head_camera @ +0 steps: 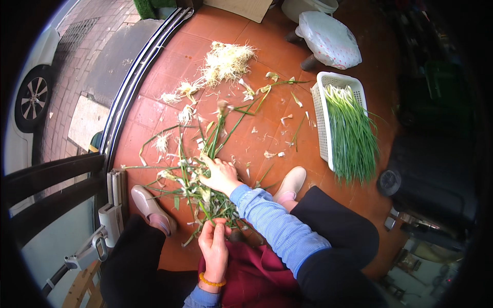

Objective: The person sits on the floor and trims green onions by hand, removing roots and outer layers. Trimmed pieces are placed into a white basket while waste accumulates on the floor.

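Note:
My right hand (pixel 220 176) reaches over a heap of green onion trimmings (pixel 208 196) on the tile floor, at the lower end of a small bunch of green onions (pixel 219 134); whether it grips the bunch is hard to tell. Nearer to my body, my left hand (pixel 215 238), with an orange bead bracelet at the wrist, pinches a green onion leaf (pixel 206 211) between thumb and fingers. A pile of cut-off roots (pixel 227 63) lies farther out. To the right, a white plastic basket (pixel 322 127) holds green onions (pixel 352 134), white ends pointing away from me.
My shoes (pixel 292 181) stand on both sides of the heap. A plastic-covered stool (pixel 329 40) and a white bucket (pixel 308 7) are at the top right. A metal door track (pixel 133 77) borders the floor on the left. Black wheeled bins (pixel 427 173) stand at the right.

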Demonstrator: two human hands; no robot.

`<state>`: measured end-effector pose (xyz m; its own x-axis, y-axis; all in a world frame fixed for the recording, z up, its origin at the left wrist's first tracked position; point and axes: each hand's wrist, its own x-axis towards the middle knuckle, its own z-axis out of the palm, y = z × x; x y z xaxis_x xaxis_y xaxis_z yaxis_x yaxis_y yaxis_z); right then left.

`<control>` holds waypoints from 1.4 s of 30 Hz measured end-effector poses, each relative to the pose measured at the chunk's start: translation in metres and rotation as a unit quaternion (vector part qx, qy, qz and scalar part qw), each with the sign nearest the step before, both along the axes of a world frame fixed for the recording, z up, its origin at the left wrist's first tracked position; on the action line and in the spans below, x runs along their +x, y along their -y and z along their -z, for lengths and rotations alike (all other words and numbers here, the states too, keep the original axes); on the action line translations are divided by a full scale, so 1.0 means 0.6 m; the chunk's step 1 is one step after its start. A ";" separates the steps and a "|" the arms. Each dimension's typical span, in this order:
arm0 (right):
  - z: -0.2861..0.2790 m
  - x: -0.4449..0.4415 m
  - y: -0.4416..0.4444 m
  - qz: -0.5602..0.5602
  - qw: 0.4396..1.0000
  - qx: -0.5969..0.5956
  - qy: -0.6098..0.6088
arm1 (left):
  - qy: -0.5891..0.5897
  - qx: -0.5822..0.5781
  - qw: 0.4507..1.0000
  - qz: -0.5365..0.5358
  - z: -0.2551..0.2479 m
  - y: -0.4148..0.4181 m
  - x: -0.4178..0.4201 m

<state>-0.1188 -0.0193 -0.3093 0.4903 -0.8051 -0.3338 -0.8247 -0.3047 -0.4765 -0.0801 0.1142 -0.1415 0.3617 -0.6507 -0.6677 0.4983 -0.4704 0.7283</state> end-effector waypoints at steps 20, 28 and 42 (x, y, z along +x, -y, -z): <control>0.081 -0.264 0.472 0.040 0.929 -0.276 -0.245 | -0.029 0.116 0.992 -0.031 0.048 0.016 0.018; -0.043 -0.227 0.410 0.237 0.920 -0.200 0.239 | -0.023 0.072 0.997 0.029 0.022 0.006 0.009; -0.220 -0.143 -0.051 0.478 0.562 0.292 0.608 | 0.320 -0.090 0.943 -0.004 0.040 -0.033 0.046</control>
